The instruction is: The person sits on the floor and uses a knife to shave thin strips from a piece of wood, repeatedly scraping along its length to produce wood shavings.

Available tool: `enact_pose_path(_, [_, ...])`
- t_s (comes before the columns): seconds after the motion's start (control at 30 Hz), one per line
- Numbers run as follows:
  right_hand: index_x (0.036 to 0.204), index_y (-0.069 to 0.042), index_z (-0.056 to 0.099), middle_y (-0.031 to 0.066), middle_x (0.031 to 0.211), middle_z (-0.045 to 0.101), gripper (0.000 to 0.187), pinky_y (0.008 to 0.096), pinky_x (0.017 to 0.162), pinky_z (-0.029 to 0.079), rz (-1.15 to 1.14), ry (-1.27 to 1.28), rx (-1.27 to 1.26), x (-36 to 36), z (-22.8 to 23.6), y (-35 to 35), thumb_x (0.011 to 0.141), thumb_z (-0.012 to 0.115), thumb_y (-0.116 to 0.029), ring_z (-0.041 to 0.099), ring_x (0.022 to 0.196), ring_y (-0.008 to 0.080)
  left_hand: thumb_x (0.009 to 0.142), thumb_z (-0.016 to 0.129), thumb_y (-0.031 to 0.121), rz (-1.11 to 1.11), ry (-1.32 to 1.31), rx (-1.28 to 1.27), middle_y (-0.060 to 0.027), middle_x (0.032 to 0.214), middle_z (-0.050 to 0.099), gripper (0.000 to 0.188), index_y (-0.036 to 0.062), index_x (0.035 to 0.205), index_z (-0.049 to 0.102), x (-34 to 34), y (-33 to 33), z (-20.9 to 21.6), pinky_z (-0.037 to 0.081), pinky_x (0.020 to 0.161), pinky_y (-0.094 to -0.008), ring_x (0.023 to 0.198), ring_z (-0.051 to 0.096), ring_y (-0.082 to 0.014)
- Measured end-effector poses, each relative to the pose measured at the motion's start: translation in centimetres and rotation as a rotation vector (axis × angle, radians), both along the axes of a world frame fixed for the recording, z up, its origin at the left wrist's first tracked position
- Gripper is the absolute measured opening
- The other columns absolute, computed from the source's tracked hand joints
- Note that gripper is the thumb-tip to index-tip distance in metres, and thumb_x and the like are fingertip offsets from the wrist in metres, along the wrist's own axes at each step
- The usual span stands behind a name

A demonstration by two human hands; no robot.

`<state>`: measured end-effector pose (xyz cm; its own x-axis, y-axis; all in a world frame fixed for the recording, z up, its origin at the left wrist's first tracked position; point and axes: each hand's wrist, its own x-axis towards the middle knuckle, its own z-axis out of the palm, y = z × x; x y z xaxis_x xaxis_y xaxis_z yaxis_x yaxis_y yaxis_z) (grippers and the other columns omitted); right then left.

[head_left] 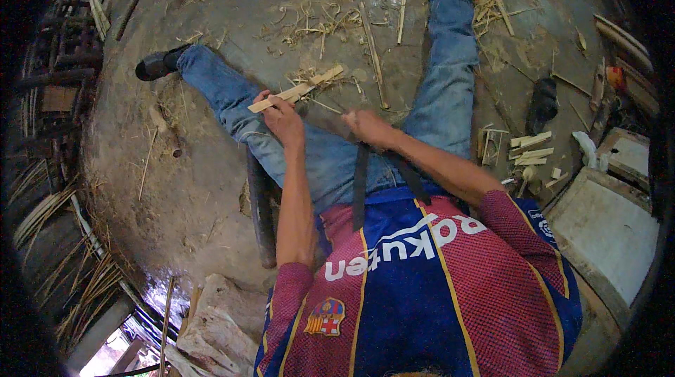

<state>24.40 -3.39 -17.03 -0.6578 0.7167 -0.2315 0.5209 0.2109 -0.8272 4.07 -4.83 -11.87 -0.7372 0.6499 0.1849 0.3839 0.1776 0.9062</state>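
Note:
My left hand (pixel 283 118) is closed around a flat, pale strip of split bamboo or wood (pixel 325 77), held over my left leg. One end of the strip pokes out past my fingers, and its longer part points away to the right. My right hand (pixel 370 129) is closed as well, between my knees. From its fingers a thin, narrow rod-like piece (pixel 325 106) reaches toward the strip's underside; whether it is a blade or a sliver I cannot tell. Curled shavings (pixel 336 81) show around the strip's far end.
Shavings (pixel 320 22) and loose sticks (pixel 373 53) litter the floor between my legs. Short cut pieces (pixel 532 148) lie to the right, near a dark sandal (pixel 542 103) and a framed pale panel (pixel 605 229). A cloth sack (pixel 218 317) and bundled thin strips (pixel 46 219) are at the left.

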Motion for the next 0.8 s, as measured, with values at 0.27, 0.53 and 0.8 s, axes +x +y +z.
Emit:
enact_pose_path(0.27, [0.097,0.002,0.055,0.0302,0.082,0.063,0.045,0.0551,0.07,0.048,-0.092,-0.155,-0.067,0.2,2.5,0.0,0.097,0.049,-0.043,0.062,0.08,0.0484,0.102,0.039,0.022,-0.026,-0.071,0.014,-0.0123,0.086,0.055,0.024,0.0014,0.113,0.045,0.5,-0.3,1.2,0.046,0.057,-0.0327,0.061,0.056,-0.0187])
enact_pose_path(0.53, [0.101,0.001,0.057,0.0293,0.083,0.063,0.044,0.0544,0.069,0.047,0.063,-0.223,0.144,1.0,-0.8,0.6,0.096,0.051,-0.042,0.062,0.08,0.048,0.102,0.04,0.022,-0.068,-0.094,-0.024,-0.0123,0.085,0.056,0.024,0.002,0.115,0.043,-0.2,-0.5,0.4,0.047,0.057,-0.0318,0.064,0.059,-0.0186])
enact_pose_path(0.8, [0.098,0.002,0.056,0.029,0.082,0.063,0.045,0.0541,0.069,0.047,-0.11,-0.178,-0.018,1.2,-0.1,1.2,0.097,0.05,-0.042,0.062,0.081,0.0473,0.103,0.039,0.023,-0.045,-0.122,0.013,-0.011,0.082,0.054,0.025,0.0019,0.115,0.044,0.2,-0.4,0.8,0.047,0.056,-0.0295,0.061,0.055,-0.0161])
